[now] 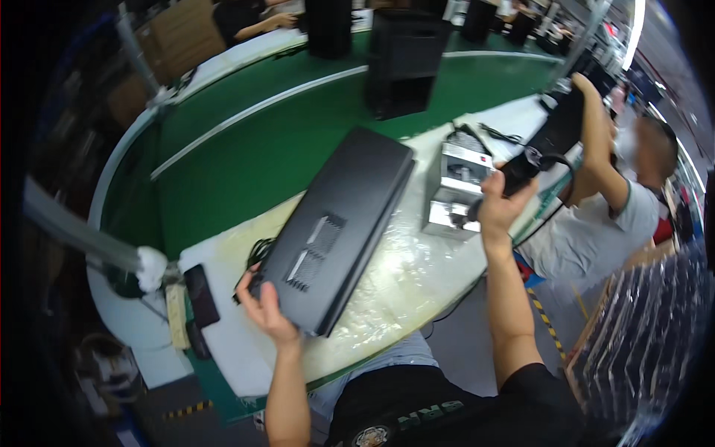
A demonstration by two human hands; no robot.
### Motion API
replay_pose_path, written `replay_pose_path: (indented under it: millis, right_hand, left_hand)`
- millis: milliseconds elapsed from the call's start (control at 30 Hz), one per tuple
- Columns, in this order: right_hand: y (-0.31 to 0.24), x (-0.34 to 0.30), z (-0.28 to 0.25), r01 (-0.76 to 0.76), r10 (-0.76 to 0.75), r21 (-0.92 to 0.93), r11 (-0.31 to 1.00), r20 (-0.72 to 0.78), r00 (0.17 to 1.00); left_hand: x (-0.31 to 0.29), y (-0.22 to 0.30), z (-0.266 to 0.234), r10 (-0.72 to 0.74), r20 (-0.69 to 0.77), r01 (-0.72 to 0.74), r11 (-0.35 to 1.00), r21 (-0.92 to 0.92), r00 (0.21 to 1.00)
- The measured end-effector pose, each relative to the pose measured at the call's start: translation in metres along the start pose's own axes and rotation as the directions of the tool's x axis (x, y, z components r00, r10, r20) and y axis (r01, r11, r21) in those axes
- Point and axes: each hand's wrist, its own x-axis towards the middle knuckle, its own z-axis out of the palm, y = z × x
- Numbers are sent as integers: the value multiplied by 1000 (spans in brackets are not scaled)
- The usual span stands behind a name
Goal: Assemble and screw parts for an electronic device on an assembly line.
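A long black box-shaped cabinet (335, 216) lies slanted on the film-covered worktop in front of me, with a pale label and small printed markings on its upper face. My left hand (269, 309) grips its near left corner, thumb on top and fingers at the side edge. Off to the right, my right hand (505, 205) is closed around a black handheld tool (519, 173) with a dark cable; its exact kind is unclear. Just left of that hand stands a shiny metal box (456, 186) with an open top. A coiled black cord (259, 252) sits beside the cabinet's left side.
Green conveyor belt (246, 160) runs beyond the worktop, carrying an upright black cabinet (406, 67). A phone (201, 296) lies at the left. One co-worker (603, 201) handles a black unit at the right. Wrapped stacked goods (644, 335) stand lower right; a metal post (82, 223) rises left.
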Motion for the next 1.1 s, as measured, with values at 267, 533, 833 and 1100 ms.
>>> replay_pose_path:
  millis: [267, 533, 833, 1100]
  right_hand:
    - [-156, 4, 70, -134, 45, 448, 884, 204, 978]
    - [-237, -23, 171, -111, -195, 674, 731, 362, 912]
    - [-247, -54, 216, -150, -270, 713, 685, 440, 857]
    - [-234, -73, 224, -193, -270, 703, 685, 490, 829]
  left_hand:
    - [1, -15, -8, 75, -28, -76, 997, -15, 997]
    - [2, -10, -4, 58, -9, -59, 995, -79, 998]
    - [5, -7, -9, 129, 17, -129, 992, -5, 992]
    - [5, -5, -8, 111, 11, -111, 994, -3, 994]
